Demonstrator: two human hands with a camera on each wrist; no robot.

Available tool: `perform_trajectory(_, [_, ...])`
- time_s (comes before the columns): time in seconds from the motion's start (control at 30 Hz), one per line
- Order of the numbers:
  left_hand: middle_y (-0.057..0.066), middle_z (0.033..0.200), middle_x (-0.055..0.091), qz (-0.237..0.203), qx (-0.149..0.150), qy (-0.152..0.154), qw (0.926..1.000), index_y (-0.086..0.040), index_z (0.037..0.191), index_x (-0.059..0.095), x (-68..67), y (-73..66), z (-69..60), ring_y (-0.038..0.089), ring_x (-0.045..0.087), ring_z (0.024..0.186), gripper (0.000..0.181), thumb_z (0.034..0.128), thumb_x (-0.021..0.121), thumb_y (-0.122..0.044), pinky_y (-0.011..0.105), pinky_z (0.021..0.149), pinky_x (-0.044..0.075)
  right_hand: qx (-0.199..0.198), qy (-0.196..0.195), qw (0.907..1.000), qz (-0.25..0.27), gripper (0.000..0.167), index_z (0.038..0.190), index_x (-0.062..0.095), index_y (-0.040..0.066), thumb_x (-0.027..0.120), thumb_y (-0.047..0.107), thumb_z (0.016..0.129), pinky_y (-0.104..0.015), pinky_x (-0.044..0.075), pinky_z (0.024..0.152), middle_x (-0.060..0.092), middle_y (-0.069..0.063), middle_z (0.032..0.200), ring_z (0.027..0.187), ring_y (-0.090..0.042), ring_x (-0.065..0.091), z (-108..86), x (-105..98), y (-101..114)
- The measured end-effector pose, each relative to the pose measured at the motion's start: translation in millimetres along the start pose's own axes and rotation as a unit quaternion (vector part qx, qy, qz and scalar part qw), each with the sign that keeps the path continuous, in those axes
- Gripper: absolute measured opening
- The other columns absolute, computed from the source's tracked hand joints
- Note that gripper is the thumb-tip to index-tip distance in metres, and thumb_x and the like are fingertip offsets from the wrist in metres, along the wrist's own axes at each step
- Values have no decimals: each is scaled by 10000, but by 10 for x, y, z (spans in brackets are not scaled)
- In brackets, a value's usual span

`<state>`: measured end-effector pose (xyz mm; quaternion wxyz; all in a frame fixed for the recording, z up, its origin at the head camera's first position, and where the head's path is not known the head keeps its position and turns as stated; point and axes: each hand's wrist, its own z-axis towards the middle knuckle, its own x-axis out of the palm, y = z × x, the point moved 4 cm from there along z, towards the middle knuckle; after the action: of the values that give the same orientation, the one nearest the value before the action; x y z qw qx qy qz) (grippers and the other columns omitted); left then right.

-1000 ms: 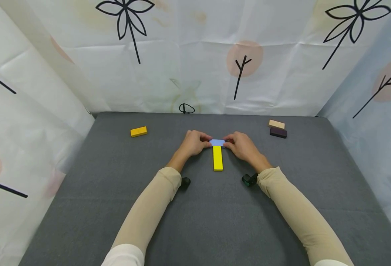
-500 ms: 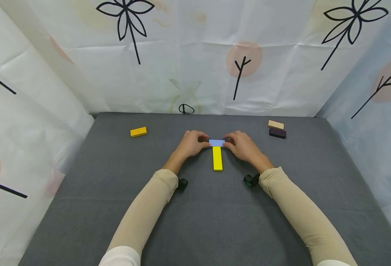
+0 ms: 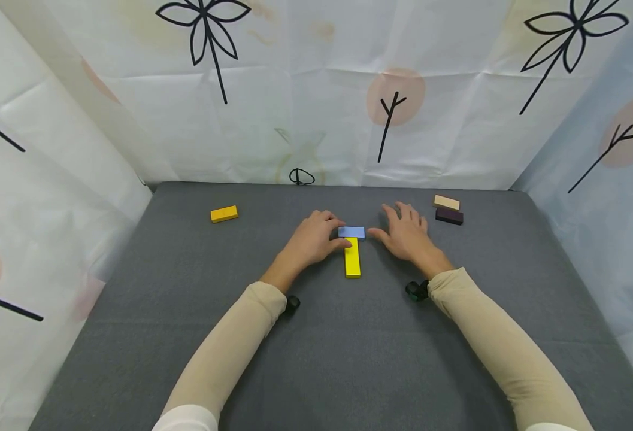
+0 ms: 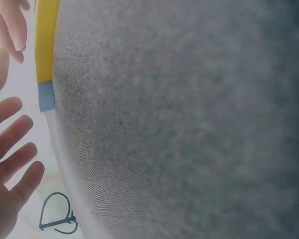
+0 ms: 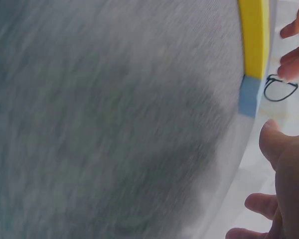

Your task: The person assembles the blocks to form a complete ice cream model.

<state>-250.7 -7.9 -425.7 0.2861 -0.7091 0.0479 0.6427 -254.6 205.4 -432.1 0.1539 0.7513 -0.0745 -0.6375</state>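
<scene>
Blue block [image 3: 351,232]: lies crosswise before you on the table [image 3: 321,359], its near long side against the far end of the yellow block [image 3: 352,263].
Yellow block: runs lengthwise towards you from about the middle of the blue one, so the two make a T; so square a meeting looks deliberate.
Left hand [image 3: 312,239]: your fingers are loosely spread and grip nothing, just beside the blue block's left end. Your thumb overlaps the yellow block's edge in the head view; whether it touches, I cannot tell.
Right hand [image 3: 406,235]: your fingers are spread wide and hold nothing; a small gap parts your thumb from the blue block's right end.
Hands at both ends: probably a good way to square a crosspiece without swinging it; the loose fingers likely spare it a nudge.
Amber block [image 3: 224,214]: well apart, to your left.
Tan block [image 3: 447,202], dark block [image 3: 449,216]: side by side beyond your right hand, the tan one farther; their distance seemingly leaves your hands room around the T.
</scene>
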Motion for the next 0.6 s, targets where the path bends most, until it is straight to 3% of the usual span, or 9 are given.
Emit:
perform_trajectory(0.27, [7, 1603, 453, 402, 504, 344, 9973, -190, 1495, 538, 42, -92, -45, 247, 392, 1510, 780, 870, 663, -639, 515, 1194, 395, 373, 299, 9982, -368, 905, 1661, 73, 138, 423, 664, 1014, -782, -40, 1184, -84, -247, 1707, 1560, -515, -130, 32, -57, -215])
perform_trajectory(0.6, [27, 1655, 377, 507, 760, 664, 9936, -167, 1540, 478, 99, -224, -69, 267, 317, 1559, 900, 824, 664, -681, 511, 1220, 366, 560, 467, 9963, -448, 982, 1657, 17, 110, 372, 735, 988, -802, -107, 1151, -141, -265, 1693, 1545, -530, -168, 40, -154, -457])
